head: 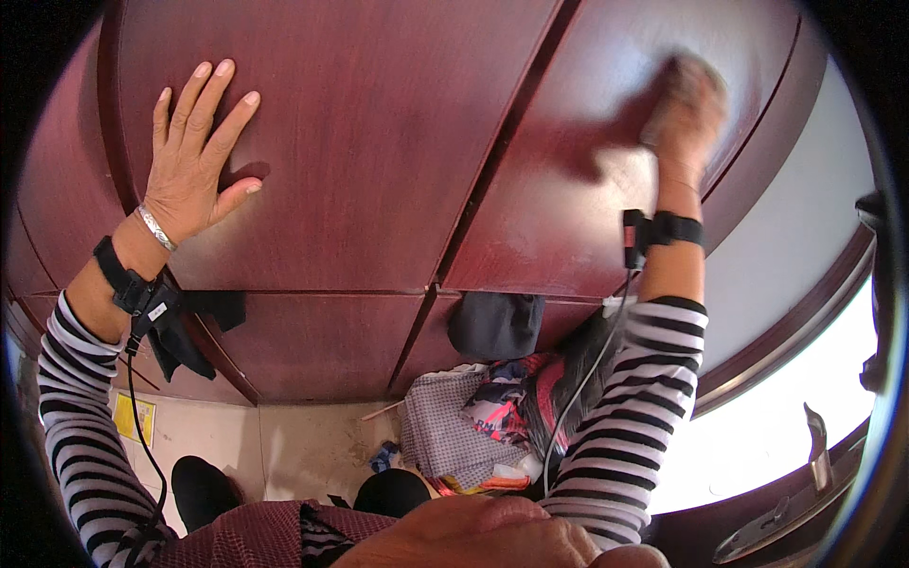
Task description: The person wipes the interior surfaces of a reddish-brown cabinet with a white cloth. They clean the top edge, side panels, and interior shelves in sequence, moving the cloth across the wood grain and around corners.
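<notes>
My left hand (192, 149) lies flat, fingers spread, on a reddish-brown wooden panel (341, 156), with a patterned metal bracelet at its wrist. At the upper right my right hand (687, 124) is blurred. It is against another glossy wooden panel (525, 213), and a dark, blurred thing that looks like a cloth (657, 121) is under its fingers. What that thing is cannot be told for sure. Both forearms wear black straps with small cabled devices. A dark gap runs between the two panels.
Below the panels, a black cloth (497, 325) hangs, with a checked bag (447, 426) and bundled fabric beneath it. Dark cloth (177, 341) hangs at the left. A door handle (820, 447) stands at the lower right. A yellow sheet (135, 417) lies near the tiled floor (298, 440).
</notes>
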A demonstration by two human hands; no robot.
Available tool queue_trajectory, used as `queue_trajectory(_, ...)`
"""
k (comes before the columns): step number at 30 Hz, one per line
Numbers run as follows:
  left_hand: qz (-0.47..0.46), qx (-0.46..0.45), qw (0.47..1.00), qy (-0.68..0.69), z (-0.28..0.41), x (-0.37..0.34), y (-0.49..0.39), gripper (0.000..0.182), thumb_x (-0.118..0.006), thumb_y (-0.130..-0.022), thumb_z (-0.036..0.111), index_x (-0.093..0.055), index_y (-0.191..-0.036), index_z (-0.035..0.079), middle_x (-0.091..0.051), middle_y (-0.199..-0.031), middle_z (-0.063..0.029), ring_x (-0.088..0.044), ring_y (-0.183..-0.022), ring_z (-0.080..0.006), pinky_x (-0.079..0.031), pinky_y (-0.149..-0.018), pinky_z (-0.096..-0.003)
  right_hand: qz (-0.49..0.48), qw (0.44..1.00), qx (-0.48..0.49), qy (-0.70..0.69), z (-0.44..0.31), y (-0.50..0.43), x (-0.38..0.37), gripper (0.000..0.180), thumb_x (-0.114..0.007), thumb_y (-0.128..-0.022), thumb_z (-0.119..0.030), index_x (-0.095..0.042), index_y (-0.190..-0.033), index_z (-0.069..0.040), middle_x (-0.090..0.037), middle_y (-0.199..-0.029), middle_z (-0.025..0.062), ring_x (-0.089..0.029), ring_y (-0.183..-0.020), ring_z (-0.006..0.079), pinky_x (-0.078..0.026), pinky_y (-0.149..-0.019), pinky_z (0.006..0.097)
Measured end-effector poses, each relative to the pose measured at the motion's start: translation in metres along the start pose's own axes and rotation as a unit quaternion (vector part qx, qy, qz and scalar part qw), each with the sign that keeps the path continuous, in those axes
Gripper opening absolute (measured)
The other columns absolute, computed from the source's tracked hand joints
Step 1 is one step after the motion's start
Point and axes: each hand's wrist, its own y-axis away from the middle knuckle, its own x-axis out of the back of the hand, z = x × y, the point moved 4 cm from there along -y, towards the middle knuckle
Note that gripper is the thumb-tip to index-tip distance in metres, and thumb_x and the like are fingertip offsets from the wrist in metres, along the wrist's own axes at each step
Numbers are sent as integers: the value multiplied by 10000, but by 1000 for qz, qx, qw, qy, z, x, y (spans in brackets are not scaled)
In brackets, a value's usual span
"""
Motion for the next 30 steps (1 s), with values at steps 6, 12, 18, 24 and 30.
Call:
queue_trajectory(6,-5,2,1000,-15,2,-3,4,815,-425,-911,733,-389,-1544,222,-218,-1656,-129,-165,-1539,-324,-91,-1224,-545,25,983,-175,46,34,-2,12,353,-618,-887,-63,-658,-1238,-69,-640,-1268,166,-530,-1266,347,-381,-1114,483)
queue_trajectory(12,-21,5,1000,-22,1,0,3,821,-399,-913,746,-409,-1531,207,-236,-1643,-159,-186,-1531,-345,-89,-1222,-547,-37,971,167,-165,-108,-47,-12,432,-575,-850,152,-635,-1215,-71,-549,-1333,142,-507,-1284,320,-414,-1082,379)
queue_trajectory(18,-16,3,1000,-24,1,-1,4,827,-344,-917,771,-415,-1523,211,-231,-1644,-161,-184,-1532,-345,-87,-1222,-546,77,875,-474,-60,103,-21,12,301,-630,-962,-192,-645,-1219,-36,-568,-1301,145,-535,-1279,275,-508,-1020,407)
queue_trajectory(24,-30,5,999,-27,2,-1,3,833,-333,-916,779,-417,-1519,211,-233,-1644,-157,-183,-1532,-345,-85,-1219,-556,71,993,85,-40,-27,-76,-43,411,-610,-937,-150,-573,-1346,-163,-546,-1370,188,-484,-1289,395,-409,-1087,476)
queue_trajectory(30,-24,-4,1000,-14,1,2,1,834,-365,-922,759,-407,-1525,183,-242,-1639,-173,-183,-1530,-360,-90,-1214,-569,-64,914,120,382,48,-101,-14,410,-523,-978,-205,-560,-1386,-205,-541,-1423,125,-478,-1330,313,-392,-1126,459)
